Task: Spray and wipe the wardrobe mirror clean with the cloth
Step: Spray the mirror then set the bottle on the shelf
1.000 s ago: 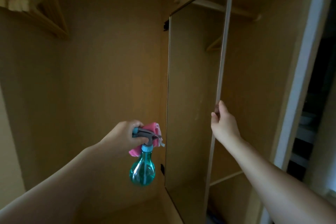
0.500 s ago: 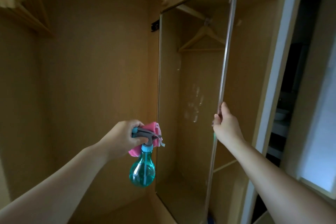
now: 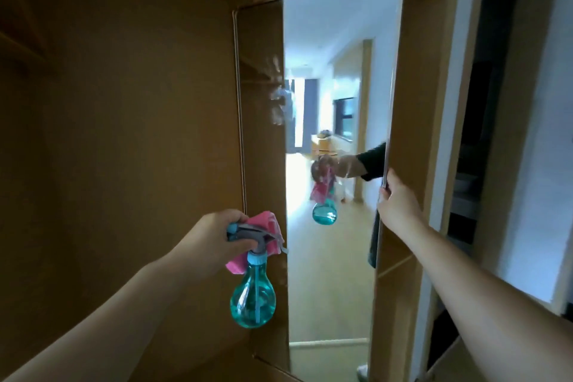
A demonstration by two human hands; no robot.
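One bottle (image 3: 252, 301), one cloth (image 3: 270, 223) tight in left grip (image 3: 214, 236); right grip (image 3: 398, 205) tight on one mirror (image 3: 328, 40).

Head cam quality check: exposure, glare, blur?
Head view: wardrobe interior is dim, with little detail. Head view: mirror reflects a bright room, and the reflected floor is near blown out. Head view: pale smudges show on the glass; the reflected bottle looks smeared, while the real bottle and left hand are sharp. Head view: the wide angle slightly bows the mirror's edges.
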